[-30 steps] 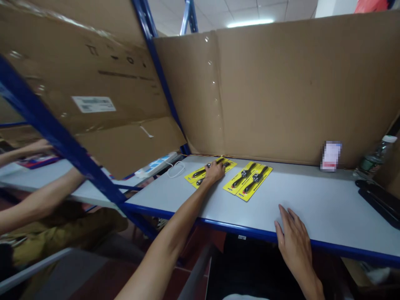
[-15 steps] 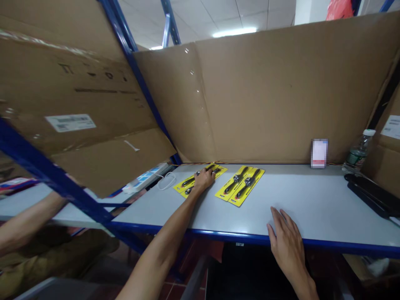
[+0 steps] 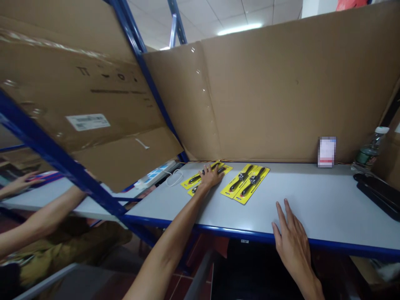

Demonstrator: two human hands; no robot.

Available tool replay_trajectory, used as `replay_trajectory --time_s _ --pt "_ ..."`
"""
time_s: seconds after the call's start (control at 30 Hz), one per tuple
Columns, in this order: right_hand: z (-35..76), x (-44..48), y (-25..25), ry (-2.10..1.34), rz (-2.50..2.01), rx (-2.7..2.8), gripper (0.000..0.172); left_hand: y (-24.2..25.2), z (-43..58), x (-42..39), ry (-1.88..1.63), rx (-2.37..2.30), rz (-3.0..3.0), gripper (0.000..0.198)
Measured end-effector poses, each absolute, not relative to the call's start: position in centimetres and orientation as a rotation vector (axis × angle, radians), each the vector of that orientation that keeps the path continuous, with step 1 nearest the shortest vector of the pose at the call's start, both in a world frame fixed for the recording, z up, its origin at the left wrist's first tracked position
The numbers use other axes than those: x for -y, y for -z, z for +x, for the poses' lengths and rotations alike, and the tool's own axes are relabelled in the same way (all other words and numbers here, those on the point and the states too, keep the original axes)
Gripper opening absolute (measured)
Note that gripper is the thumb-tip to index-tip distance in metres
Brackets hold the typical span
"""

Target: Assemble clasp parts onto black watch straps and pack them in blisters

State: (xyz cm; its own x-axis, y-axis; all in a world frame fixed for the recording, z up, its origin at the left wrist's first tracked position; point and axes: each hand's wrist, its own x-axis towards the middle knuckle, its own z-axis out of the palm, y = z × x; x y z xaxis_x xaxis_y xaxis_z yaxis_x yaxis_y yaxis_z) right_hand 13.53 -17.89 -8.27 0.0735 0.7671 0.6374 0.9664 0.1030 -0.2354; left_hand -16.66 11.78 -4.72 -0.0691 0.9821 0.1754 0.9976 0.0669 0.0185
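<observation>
My left hand (image 3: 211,176) lies with fingers spread over the left pair of yellow carded packs (image 3: 191,181), touching them and hiding their middles. Each pack seems to hold a black spokeshave with two handles. Just right of that hand, a second pair lies side by side at a slant: one carded spokeshave (image 3: 241,181) and, overlapping or touching it, another carded spokeshave (image 3: 253,182). Over the table's front edge is my right hand (image 3: 293,237), palm down, fingers stretched out and holding nothing. Whether its fingertips touch the tabletop I cannot tell.
The white tabletop (image 3: 200,212) has a blue front edge and a cardboard wall (image 3: 256,100) behind. A phone-like card (image 3: 326,152), a bottle (image 3: 368,152) and a black stapler-like object (image 3: 376,193) stand right. Left are a power strip (image 3: 156,175), a blue post (image 3: 62,158) and another person's arm (image 3: 46,221).
The view has shifted, moving the scene slightly right in the picture. My left hand's fingers are spread wider over the left packs. Another person's second hand now shows at far left.
</observation>
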Motion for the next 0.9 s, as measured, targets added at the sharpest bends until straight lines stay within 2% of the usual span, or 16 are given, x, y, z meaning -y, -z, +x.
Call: replay_trajectory --time_s 0.13,0.37,0.67,0.9 --pt "13.5 17.9 8.2 0.396 -1.720 1.728 0.053 5.0 -16.4 -9.9 0.184 2.115 -2.128 0.076" --pt "13.6 18.1 7.9 0.399 -1.746 1.769 0.045 5.6 -16.4 -6.1 0.150 1.945 -2.248 0.052" --pt "13.8 17.9 8.1 0.485 -1.723 1.799 0.043 5.5 -15.9 -6.7 0.123 2.020 -2.203 0.058" --pt "13.9 17.7 8.4 0.493 -1.712 1.795 0.043 4.8 -15.1 -10.7 0.146 2.104 -2.126 0.069"
